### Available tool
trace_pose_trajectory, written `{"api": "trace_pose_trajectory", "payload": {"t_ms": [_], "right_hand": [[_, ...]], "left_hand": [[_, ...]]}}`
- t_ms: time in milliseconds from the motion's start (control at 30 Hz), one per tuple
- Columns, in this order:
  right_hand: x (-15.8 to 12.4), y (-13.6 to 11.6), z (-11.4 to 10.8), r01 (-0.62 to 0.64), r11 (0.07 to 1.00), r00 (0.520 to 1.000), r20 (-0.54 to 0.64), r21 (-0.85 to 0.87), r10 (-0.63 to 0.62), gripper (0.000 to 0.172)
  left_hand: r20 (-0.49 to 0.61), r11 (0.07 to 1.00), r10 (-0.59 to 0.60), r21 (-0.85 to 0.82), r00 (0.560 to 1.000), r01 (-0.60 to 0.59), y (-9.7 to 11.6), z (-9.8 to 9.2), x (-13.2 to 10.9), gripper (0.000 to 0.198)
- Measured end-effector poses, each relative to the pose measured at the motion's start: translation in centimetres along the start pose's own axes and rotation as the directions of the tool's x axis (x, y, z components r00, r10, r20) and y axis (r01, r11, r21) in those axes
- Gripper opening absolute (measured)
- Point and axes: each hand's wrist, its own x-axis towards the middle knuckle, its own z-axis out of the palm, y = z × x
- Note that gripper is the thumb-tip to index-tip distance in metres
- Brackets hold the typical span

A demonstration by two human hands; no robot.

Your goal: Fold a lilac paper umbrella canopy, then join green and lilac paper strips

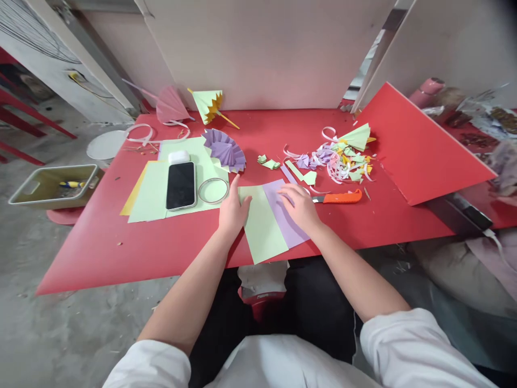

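Note:
A pale green sheet and a purple sheet lie side by side at the table's front edge, touching or slightly overlapping. My left hand rests at the green sheet's left edge, thumb and fingers apart. Over the upper part of the purple sheet is my right hand, its fingers spread and bent, touching the paper. Just right of it lies an orange cutter. A roll of clear tape sits left of my left hand, beside a dark phone on stacked green paper.
On the red table are a pleated purple fan, a green-yellow paper umbrella, a pink one and a pile of paper scraps. A red board leans at right; a basket stands at left.

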Motion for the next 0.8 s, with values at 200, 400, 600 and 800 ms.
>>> {"api": "trace_pose_trajectory", "payload": {"t_ms": [200,400,600,800], "right_hand": [[-7.3,-2.8,-2.9,0.021,1.0,0.997,0.076,0.018,-0.022,0.025],[-10.4,-3.4,-2.7,-0.003,1.0,0.997,0.071,0.031,0.001,0.031],[-11.2,-3.5,-2.4,0.016,0.999,0.997,0.081,0.04,-0.019,0.028],[-11.2,-3.3,-2.4,0.0,0.999,0.996,0.089,0.044,-0.004,0.023]], "left_hand": [[-0.093,0.987,0.134,0.105,0.987,-0.125,-0.3,-0.9,-2.2,0.073],[0.174,0.634,0.723,0.215,0.668,-0.743,-0.7,-1.0,-10.2,0.064],[0.154,0.629,0.752,0.121,0.64,-0.768,-1.1,0.5,-11.9,0.026],[0.18,0.638,0.737,0.135,0.652,-0.758,-0.7,0.5,-11.4,0.021]]}}
